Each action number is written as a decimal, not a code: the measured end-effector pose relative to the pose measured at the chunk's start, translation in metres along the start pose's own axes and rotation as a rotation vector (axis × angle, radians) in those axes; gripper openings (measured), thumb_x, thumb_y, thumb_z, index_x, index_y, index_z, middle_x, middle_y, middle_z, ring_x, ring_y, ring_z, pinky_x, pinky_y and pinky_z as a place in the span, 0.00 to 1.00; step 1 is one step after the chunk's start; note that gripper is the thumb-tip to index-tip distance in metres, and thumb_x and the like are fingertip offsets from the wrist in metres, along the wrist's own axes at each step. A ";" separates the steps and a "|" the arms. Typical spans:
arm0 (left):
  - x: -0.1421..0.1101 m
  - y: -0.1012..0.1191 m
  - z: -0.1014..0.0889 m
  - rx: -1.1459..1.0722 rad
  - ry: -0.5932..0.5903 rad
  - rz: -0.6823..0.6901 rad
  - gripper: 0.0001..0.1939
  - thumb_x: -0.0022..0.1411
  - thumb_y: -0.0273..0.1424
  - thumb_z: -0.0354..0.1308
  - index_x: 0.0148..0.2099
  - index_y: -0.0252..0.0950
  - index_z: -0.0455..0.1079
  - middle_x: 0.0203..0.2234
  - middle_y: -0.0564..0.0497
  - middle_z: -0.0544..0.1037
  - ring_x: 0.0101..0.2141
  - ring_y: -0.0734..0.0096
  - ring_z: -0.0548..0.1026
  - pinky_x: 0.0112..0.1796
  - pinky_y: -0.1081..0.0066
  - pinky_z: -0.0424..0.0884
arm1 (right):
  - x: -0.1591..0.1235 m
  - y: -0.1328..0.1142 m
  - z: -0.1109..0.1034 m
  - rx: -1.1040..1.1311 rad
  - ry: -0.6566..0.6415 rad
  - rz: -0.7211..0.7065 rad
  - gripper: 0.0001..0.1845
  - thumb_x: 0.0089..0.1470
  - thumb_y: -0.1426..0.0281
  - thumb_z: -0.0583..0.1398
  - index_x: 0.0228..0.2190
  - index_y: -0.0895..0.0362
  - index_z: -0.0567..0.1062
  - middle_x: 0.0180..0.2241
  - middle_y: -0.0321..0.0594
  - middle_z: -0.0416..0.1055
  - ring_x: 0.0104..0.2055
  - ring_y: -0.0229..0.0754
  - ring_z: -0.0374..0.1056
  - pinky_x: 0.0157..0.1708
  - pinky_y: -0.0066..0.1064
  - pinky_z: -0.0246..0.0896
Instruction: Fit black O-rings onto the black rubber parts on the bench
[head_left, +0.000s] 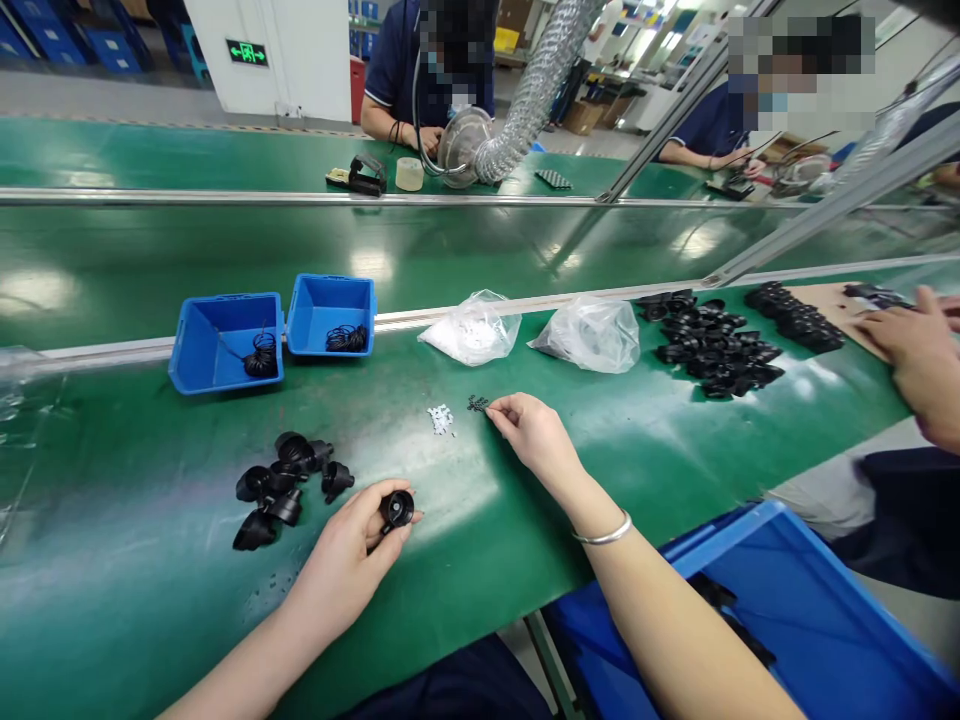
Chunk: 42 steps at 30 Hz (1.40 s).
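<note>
Black housing [397, 508]: finished?

Can't tell. The left hand [356, 545] grips it, open end showing; more loose housings [283, 480] lie left of that hand.

And the right hand [529, 432]?

Fingertips at the dark bits [475, 403], grip unclear. White bits [440, 418] sit leftward; plastic bags [589, 335] beyond, out of its way.

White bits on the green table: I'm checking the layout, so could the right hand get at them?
Likely yes: the right hand is at the dark pieces, just beside the white bits, with only that low pile between.
</note>
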<state>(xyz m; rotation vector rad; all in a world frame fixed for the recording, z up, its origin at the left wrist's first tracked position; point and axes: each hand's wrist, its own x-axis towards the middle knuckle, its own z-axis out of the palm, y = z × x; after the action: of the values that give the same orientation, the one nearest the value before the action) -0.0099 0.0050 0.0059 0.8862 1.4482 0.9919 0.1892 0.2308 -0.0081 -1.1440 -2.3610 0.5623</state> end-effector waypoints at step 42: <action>0.007 -0.004 -0.001 -0.120 0.110 0.027 0.19 0.57 0.27 0.58 0.52 0.37 0.68 0.25 0.57 0.68 0.22 0.76 0.65 0.27 0.74 0.63 | -0.066 -0.089 0.038 0.198 -0.217 -0.736 0.30 0.58 0.82 0.56 0.62 0.62 0.63 0.42 0.50 0.70 0.42 0.45 0.70 0.37 0.35 0.73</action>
<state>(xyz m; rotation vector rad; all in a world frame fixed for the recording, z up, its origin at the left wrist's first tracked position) -0.0113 0.0094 -0.0003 0.7760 1.4551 1.1503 0.1499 0.1205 -0.0056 -0.0887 -2.5931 0.6402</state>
